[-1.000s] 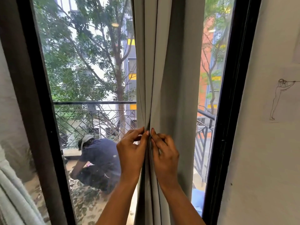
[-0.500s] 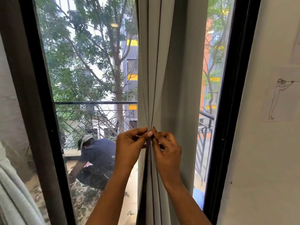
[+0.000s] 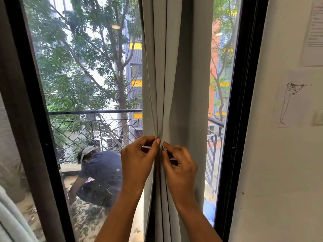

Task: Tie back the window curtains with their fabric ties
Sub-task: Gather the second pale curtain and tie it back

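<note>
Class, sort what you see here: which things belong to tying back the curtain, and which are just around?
Job: curtain, left hand, right hand, both pinching its folds.
Just around: wall drawing, printed sheet, balcony railing, crouching person outside.

Left hand [image 3: 138, 159] and right hand [image 3: 180, 165], forearms [image 3: 120, 212] bare, fingernails [image 3: 158, 141] short

1 view only, worn on the person's head: it faces forward and slightly down, close up to the window [image 3: 90, 81]. The gathered curtain [image 3: 176, 75] sits dead centre, the wall [image 3: 279, 172] runs down the right edge.
</note>
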